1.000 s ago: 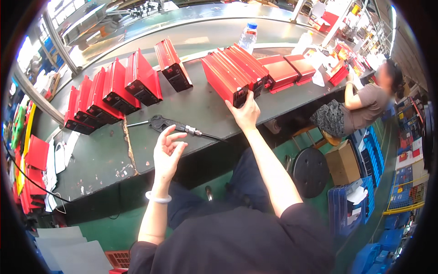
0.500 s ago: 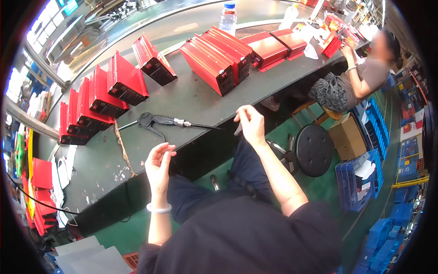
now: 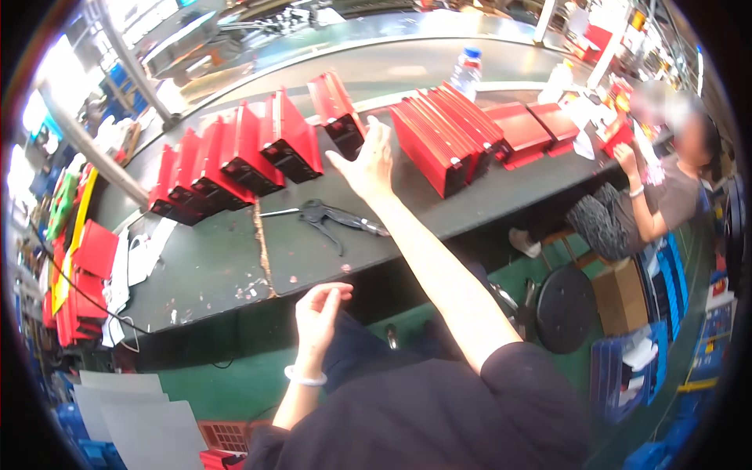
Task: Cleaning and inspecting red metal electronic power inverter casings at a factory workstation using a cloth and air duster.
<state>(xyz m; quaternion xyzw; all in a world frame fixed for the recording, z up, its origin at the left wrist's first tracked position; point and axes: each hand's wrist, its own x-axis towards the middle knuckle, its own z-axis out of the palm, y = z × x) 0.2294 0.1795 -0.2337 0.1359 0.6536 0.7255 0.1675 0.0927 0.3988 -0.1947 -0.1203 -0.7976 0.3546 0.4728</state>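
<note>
My right hand reaches over the bench with its fingers spread. It holds nothing and is nearest a red metal housing with a black end, which its fingertips partly overlap; whether they touch it I cannot tell. Below that forearm lies a black air blow gun, its thin metal nozzle pointing left and its other end hidden by the arm. Near the bench's front edge hovers my left hand, fingers loosely curled, with nothing visible in it.
Left of my right hand stands a row of several red housings; more red housings stand to its right. A bottle is behind them. A co-worker sits at the right beyond a black stool. Grey sheets lie lower left.
My right hand has moved forward and left from the bench's front edge toward the single red housing, its fingers spreading. My left hand stays low. The view has shifted, moving the bench rightward.
</note>
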